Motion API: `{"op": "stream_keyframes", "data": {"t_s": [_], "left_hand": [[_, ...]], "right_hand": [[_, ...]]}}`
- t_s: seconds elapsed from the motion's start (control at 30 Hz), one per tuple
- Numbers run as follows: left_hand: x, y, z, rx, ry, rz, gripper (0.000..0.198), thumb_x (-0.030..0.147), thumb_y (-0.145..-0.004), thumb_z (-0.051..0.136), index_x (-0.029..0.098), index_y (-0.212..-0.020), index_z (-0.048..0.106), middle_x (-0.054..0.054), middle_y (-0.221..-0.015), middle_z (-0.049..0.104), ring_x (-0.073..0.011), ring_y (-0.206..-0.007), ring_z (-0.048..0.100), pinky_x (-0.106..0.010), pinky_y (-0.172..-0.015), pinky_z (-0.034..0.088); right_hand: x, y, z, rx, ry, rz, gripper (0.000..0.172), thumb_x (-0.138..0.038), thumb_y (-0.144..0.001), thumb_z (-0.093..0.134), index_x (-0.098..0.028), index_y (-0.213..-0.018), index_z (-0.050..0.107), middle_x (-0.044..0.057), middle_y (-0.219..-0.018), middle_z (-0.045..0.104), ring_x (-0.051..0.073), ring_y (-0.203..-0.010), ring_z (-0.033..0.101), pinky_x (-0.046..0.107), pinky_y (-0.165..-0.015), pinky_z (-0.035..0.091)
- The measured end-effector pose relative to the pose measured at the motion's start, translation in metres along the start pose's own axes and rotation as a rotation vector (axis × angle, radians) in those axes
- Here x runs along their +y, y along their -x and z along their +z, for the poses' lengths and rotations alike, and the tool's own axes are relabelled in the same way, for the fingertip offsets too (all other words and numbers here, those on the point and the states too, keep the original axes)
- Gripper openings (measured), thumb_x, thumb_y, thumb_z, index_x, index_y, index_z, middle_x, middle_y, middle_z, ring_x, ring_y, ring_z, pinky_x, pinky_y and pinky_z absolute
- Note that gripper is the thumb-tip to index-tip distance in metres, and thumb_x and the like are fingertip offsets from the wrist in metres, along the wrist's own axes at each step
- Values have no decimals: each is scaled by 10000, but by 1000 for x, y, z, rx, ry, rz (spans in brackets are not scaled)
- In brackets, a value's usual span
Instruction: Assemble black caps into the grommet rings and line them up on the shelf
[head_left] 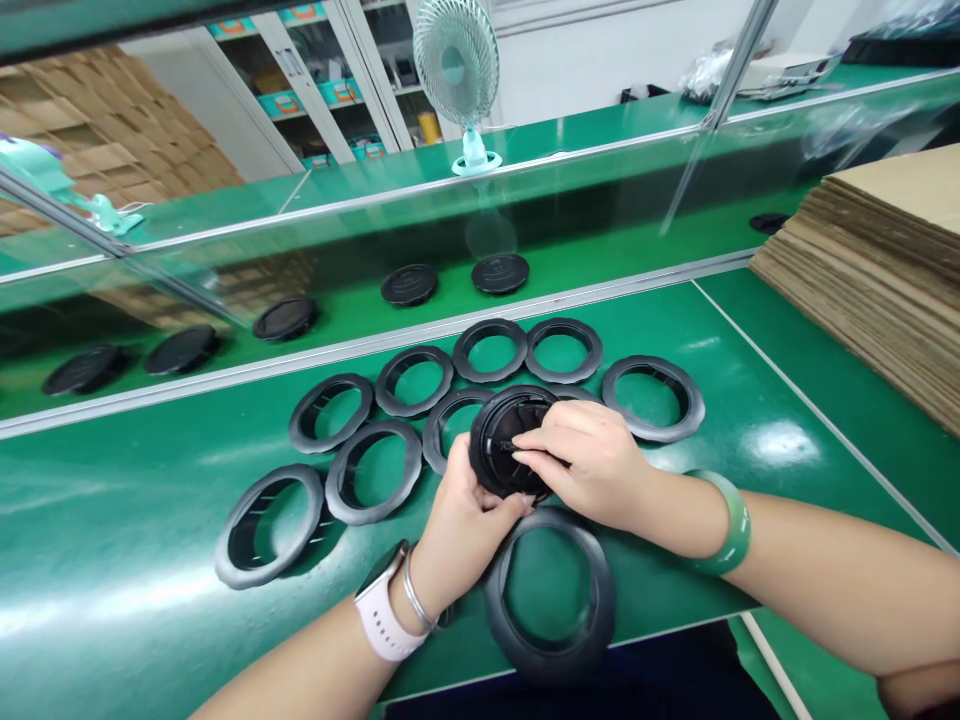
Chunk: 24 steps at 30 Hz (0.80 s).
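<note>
My left hand (476,515) grips a round black plastic part (491,465) by its lower left edge and holds it tilted above the bench. Over that part's open face, my right hand (589,455) has its thumb and forefinger pinched together on a small dark piece I cannot make out. Just below my hands lies a large black ring (551,655) at the bench's front edge. Several similar black rings, such as one at the left (232,560) and one at the right (694,405), lie flat around and behind my hands.
Several black discs (500,273) lie on the green strip beyond the metal rail (420,325). Stacked cardboard sheets (870,270) stand at the right. A mint-green fan (457,65) is on the rear shelf, behind a clear panel. The green bench (135,520) extends left.
</note>
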<state>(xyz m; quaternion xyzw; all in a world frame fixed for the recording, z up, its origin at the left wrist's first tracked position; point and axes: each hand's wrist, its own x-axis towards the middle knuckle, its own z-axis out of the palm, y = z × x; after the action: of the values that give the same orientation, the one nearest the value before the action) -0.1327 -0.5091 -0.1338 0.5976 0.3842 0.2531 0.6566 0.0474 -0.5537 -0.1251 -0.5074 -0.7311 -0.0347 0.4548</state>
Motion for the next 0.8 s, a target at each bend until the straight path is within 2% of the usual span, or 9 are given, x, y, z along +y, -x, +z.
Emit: {"op": "stream_keyframes", "data": {"t_s": [0.1,0.17,0.3,0.5,0.8], "left_hand": [[0,0,0,-1,-2,42,518,197,-741,775,239,-1133,440,-46,-1145,622,-205,-1017,670,-308,-826,592],[-1,0,0,-9,4,48,509,198,-753,769,239,-1129,428,-50,-1169,615,-210,-1058,659,-317,-854,587],[-4,0,-1,0,-34,52,496,210,-770,762,239,-1118,410,-51,-1165,609,-211,-1060,657,-333,-871,584],[-4,-1,-2,44,-114,50,586,248,-738,791,228,-1187,415,-67,-1180,609,-229,-1071,656,-357,-897,576],[-2,1,-2,67,-153,60,546,242,-725,800,230,-1139,444,-49,-1127,625,-222,-1029,659,-338,-863,575]], "right_hand": [[0,0,0,23,-3,-3,154,-204,-952,585,-162,-897,722,43,-740,635,159,-685,563,312,-648,448],[0,0,0,28,2,-5,150,-200,-951,585,-160,-896,719,42,-736,633,159,-685,560,312,-651,447],[1,0,1,28,9,-30,149,-206,-955,587,-158,-891,713,40,-730,625,159,-680,558,312,-645,438],[1,4,3,9,22,-35,134,-215,-957,581,-175,-927,705,43,-778,638,165,-722,576,322,-683,449],[-3,2,0,13,67,-73,148,-184,-956,565,-158,-913,703,48,-767,641,169,-720,582,322,-660,452]]}}
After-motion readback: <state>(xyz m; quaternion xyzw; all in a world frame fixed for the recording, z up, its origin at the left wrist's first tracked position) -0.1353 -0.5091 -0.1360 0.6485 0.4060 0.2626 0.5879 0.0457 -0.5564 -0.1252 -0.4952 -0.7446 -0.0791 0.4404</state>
